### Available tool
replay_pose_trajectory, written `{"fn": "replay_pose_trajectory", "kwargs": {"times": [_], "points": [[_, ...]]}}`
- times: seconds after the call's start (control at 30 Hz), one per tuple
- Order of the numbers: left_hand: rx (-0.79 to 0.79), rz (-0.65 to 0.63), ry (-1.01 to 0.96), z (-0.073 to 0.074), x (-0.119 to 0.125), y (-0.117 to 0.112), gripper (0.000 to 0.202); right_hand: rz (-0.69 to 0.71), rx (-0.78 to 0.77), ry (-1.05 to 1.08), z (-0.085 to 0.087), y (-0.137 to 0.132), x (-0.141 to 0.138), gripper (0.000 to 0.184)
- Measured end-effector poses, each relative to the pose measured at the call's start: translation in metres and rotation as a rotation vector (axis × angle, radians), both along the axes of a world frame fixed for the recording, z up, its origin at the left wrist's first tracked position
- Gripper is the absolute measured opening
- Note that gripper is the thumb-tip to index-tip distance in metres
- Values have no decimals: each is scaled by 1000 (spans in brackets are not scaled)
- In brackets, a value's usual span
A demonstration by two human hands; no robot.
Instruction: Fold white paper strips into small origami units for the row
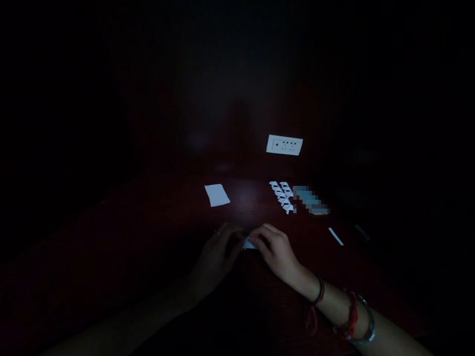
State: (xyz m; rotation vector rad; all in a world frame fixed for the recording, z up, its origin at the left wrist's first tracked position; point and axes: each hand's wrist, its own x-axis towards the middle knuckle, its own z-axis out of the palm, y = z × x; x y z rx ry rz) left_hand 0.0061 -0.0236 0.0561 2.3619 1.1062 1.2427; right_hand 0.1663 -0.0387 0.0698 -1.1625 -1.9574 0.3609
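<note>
Between my two hands, near the middle of the view, is a small white piece of paper (249,244), partly covered by fingers. My left hand (221,247), with a ring on one finger, is closed with its fingertips at the paper's left side. From the right, my right hand (273,247) pinches the paper's other side between thumb and fingers. Dim light hides the fine folds of the paper. Beyond the hands to the right lie several folded white paper pieces (281,196) in two rows. A stack or sheet of white paper (217,195) lies ahead to the left.
A blurred blue flat object (310,199) lies right of the folded pieces. Nearer on the right is a narrow white strip (336,236). A white wall socket (284,145) sits above the dark reddish table (166,212). The surroundings are mostly black.
</note>
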Motion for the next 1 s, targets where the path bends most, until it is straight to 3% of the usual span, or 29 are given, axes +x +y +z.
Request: {"fn": "replay_pose_trajectory", "kwargs": {"times": [0.17, 0.37, 0.63, 0.83, 0.97, 1.0], "points": [[-12, -25, -8, -2, 0, 1, 11, 15, 16, -16, -3, 1, 1, 13], [-182, -67, -16, -7, -1, 4, 10, 22, -37, 18, -7, 3, 3, 14], [-206, -54, -36, -9, -2, 4, 8, 31, 42, -30, -6, 3, 4, 12], [-299, -93, -102, -10, 0, 6, 15, 50, -52, 27, -12, 8, 8, 15], [-367, -131, -172, -15, -2, 10, 15, 135, -158, 77, -16, 10, 11, 9], [-378, -138, -187, -17, -2, 11, 15, 152, -180, 85, -17, 10, 11, 15]]}}
